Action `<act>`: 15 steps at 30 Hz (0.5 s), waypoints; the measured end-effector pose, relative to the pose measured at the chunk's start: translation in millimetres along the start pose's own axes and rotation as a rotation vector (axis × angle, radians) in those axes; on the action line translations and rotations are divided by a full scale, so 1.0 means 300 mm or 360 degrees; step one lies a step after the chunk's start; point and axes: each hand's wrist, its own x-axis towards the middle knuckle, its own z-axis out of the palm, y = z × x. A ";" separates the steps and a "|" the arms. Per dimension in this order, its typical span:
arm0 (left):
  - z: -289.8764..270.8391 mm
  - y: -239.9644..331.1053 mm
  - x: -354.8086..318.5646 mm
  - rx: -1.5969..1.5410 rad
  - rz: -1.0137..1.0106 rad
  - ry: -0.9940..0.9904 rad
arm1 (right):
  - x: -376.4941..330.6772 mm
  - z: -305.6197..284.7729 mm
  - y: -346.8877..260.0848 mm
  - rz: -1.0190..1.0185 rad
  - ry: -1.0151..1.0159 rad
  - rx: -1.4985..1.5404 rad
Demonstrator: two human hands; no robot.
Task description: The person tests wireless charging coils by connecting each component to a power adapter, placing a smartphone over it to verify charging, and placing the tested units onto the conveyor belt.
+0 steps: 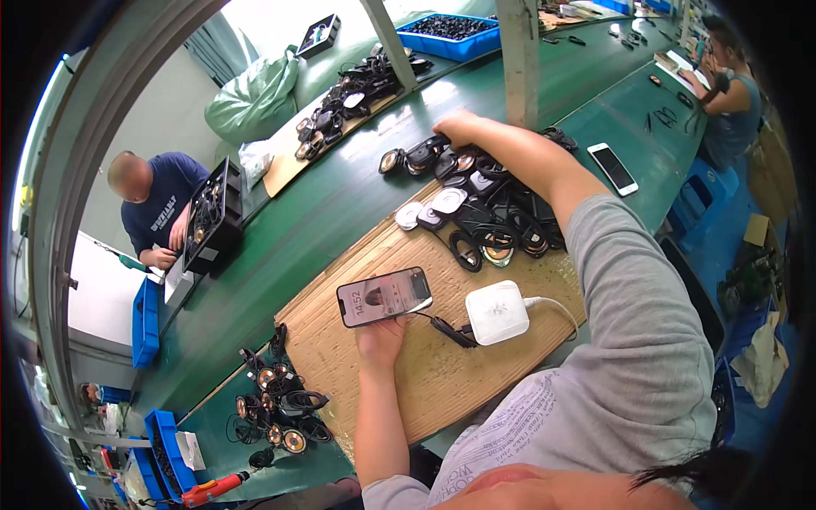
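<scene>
Left forearm (379, 416) points forward, roughly straight; left hand (380, 342) raised in a supporting grasp, fingers mostly hidden from view. Right arm (531, 153) bent, its forearm slanting forward and leftward; right hand (459, 127) at far reach, fingertips obscured, grip undetermined.

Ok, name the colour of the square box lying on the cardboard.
The square box is white, seen best in the head view.

Bright, glare on green bench (330, 219), curved edges
</scene>
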 end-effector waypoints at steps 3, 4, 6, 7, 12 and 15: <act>-0.012 0.009 0.009 0.0068 0.0041 0.0022 | -0.054 -0.095 -0.151 0.0097 0.0440 -0.0042; -0.019 0.013 0.005 0.0048 0.0053 0.0011 | -0.083 -0.177 -0.215 0.0150 0.0513 0.0067; -0.028 0.006 0.018 -0.0009 0.0023 -0.0030 | -0.163 -0.308 -0.285 0.0012 0.0692 0.0148; -0.025 0.002 0.017 -0.0039 0.0001 -0.0050 | -0.222 -0.377 -0.327 -0.0061 0.0767 0.0197; -0.014 0.025 -0.006 -0.0041 0.0120 -0.0017 | -0.684 -0.509 -0.394 -0.0295 0.0620 0.0831; -0.018 0.022 0.000 -0.0070 0.0060 -0.0004 | -1.092 -0.543 -0.371 0.0172 -0.0097 0.1617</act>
